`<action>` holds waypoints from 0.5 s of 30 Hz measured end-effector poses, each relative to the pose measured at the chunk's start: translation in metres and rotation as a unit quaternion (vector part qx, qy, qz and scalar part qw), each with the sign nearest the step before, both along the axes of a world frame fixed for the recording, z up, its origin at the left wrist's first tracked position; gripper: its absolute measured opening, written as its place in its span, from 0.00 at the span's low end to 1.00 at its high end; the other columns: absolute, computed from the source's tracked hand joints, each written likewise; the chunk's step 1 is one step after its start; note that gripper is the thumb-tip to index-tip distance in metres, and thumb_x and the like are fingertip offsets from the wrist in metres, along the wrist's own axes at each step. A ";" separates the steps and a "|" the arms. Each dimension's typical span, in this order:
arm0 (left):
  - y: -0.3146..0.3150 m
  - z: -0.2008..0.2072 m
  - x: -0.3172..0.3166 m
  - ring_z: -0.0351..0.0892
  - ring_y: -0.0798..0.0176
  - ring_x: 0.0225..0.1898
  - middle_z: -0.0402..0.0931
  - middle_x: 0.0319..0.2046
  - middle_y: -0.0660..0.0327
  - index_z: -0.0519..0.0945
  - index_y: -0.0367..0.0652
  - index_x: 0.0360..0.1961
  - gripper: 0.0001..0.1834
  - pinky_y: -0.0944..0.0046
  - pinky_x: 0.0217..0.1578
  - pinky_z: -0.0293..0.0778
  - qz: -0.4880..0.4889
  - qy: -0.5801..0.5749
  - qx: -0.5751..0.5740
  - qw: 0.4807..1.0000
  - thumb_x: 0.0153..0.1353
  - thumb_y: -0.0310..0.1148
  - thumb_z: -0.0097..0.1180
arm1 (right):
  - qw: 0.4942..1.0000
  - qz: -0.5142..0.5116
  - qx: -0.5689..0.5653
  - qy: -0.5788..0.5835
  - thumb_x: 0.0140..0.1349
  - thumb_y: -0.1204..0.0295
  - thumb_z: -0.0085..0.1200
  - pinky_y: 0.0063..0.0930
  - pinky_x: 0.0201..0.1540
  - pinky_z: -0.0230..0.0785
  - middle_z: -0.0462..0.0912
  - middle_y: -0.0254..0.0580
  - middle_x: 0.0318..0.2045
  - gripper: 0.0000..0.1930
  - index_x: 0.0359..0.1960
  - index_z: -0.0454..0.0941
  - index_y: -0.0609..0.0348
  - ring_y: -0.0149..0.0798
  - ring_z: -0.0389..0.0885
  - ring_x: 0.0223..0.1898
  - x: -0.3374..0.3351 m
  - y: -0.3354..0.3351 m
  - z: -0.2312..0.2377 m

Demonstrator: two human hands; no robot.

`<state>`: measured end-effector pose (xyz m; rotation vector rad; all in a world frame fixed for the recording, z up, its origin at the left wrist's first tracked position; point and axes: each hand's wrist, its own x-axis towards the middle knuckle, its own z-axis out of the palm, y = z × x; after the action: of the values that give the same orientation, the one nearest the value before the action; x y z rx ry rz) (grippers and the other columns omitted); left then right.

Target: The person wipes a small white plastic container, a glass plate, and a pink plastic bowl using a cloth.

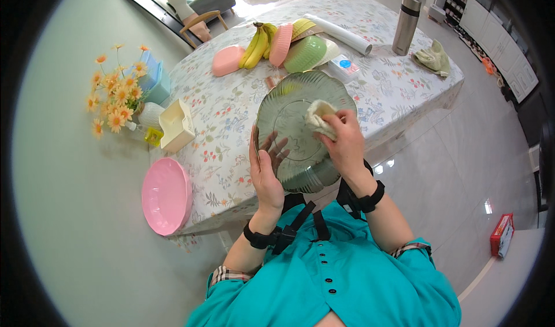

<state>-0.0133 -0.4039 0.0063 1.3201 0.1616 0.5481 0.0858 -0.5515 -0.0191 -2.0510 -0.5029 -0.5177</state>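
Left hand (266, 175) grips a scalloped glass plate (306, 153) — right hand (346, 144) pinches crumpled cloth (319, 119) against it (flowered tablecloth (222, 132) open leftward).

A scallop-rimmed, see-through greenish glass plate (296, 127) is held tilted up at the near edge of the table (225, 148); a crumpled cream cloth (318, 118) lies bunched against its face, right of centre.

Bananas (257, 48) lie far on the table (225, 116) beside bowls (304, 54); a flask (407, 28) stands far right, flowers (118, 93) at left, a pink basin (167, 196) near left.
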 end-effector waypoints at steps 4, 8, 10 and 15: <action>0.001 -0.001 0.001 0.74 0.51 0.58 0.64 0.62 0.47 0.49 0.46 0.74 0.30 0.53 0.57 0.70 0.019 0.014 0.017 1.000 0.76 0.47 0.32 | 0.981 0.160 -0.077 0.077 0.57 0.67 0.64 0.44 0.44 0.72 0.75 0.52 0.40 0.19 0.50 0.76 0.58 0.56 0.77 0.43 -0.017 0.011 -0.008; 0.008 -0.007 0.003 0.64 0.55 0.66 0.56 0.69 0.51 0.48 0.39 0.74 0.31 0.57 0.64 0.62 0.043 -0.010 0.087 0.995 0.77 0.43 0.31 | 0.929 0.358 -0.023 0.087 0.59 0.72 0.59 0.47 0.48 0.69 0.74 0.55 0.41 0.16 0.48 0.72 0.62 0.59 0.75 0.45 -0.033 0.030 0.001; 0.005 -0.008 -0.005 0.58 0.57 0.69 0.54 0.71 0.53 0.48 0.37 0.74 0.30 0.59 0.67 0.57 0.066 0.009 0.141 0.988 0.78 0.43 0.31 | 0.928 0.373 -0.013 0.006 0.56 0.75 0.59 0.46 0.49 0.69 0.74 0.54 0.41 0.16 0.46 0.71 0.62 0.59 0.73 0.48 -0.025 0.039 0.008; -0.009 -0.003 -0.009 0.74 0.49 0.58 0.62 0.64 0.44 0.47 0.48 0.75 0.33 0.54 0.55 0.72 0.025 -0.007 0.111 0.994 0.76 0.51 0.31 | 0.986 0.152 -0.007 -0.067 0.55 0.75 0.59 0.48 0.49 0.69 0.77 0.54 0.40 0.17 0.46 0.70 0.60 0.59 0.75 0.46 0.040 0.028 -0.003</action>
<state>-0.0219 -0.4126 0.0030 1.5305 0.1251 0.6308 0.1259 -0.5231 -0.0222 -1.9147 -0.8865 -0.4695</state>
